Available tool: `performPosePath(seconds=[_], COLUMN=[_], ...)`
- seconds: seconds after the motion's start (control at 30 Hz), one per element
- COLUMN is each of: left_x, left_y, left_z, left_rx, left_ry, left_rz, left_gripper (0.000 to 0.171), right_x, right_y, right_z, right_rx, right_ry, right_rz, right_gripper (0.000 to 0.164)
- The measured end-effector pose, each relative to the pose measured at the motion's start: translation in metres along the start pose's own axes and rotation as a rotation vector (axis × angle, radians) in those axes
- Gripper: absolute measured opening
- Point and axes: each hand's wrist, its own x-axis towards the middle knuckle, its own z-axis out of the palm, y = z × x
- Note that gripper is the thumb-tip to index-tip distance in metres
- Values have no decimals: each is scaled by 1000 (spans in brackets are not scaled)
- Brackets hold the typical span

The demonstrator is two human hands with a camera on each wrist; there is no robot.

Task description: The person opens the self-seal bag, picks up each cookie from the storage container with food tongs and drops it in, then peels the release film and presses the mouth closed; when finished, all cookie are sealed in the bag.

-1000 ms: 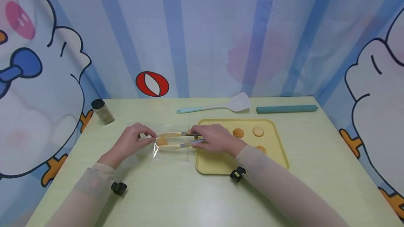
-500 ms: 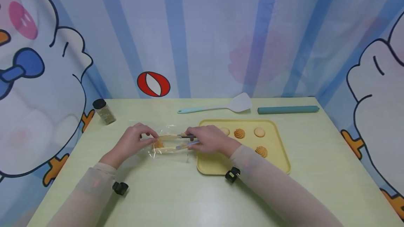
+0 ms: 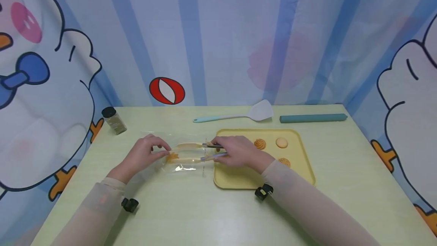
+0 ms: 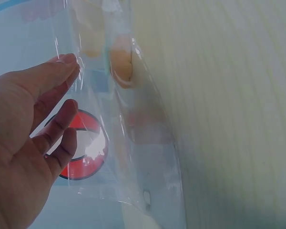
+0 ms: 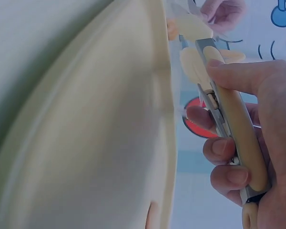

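Observation:
My left hand [image 3: 141, 155] pinches the edge of a clear plastic bag [image 3: 186, 168] between thumb and index finger, left of the tray. Inside the bag lies an orange-brown cookie [image 3: 173, 157], close by those fingertips; the left wrist view shows the cookie [image 4: 121, 64] through the film. My right hand [image 3: 243, 153] grips a pair of tongs [image 5: 238, 129] with metal arms and beige handle and tips. Their tips reach into the bag's mouth, spread apart, the lower one near the cookie. In the right wrist view the thumb lies along the handle, the other fingers curled round it.
Under the right hand is a yellow tray [image 3: 232, 180] bearing several cookies, among them a swirled cookie [image 3: 260, 144] and a round pale cookie [image 3: 281, 142]. Behind it lie a spatula [image 3: 261, 111] and a green rolling pin [image 3: 313, 118]. A black-lidded jar [image 3: 115, 121] stands at the back left.
My right hand first slid left with the tongs, then drew back right, and the tips now stand farther from the left hand. The cookie stays in the bag; the left hand keeps its pinch.

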Motion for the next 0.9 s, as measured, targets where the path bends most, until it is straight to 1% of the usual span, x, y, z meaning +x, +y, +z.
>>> performPosePath(seconds=[0.17,0.3,0.57,0.67,0.9], left_x=[-1,-3,-4,-4,-2], left_y=[0,-1,-2,-1,0], left_z=[0,0,2,3,5], left_rx=[-13,-11,-17,-13,-20], left_ry=[2,14,6,3,-11], left_rz=[-14,-10,27,26,21], left_gripper=[14,13,12,13,13], right_x=[-26,-50,-97,-114,-154], right_y=[16,27,46,53,67], right_z=[-8,-15,-15,-14,-18], right_rx=[18,30,-39,-46,-43], right_ry=[51,95,186,183,158], right_rz=[23,43,54,83,199], right_gripper=[50,51,46,46,50])
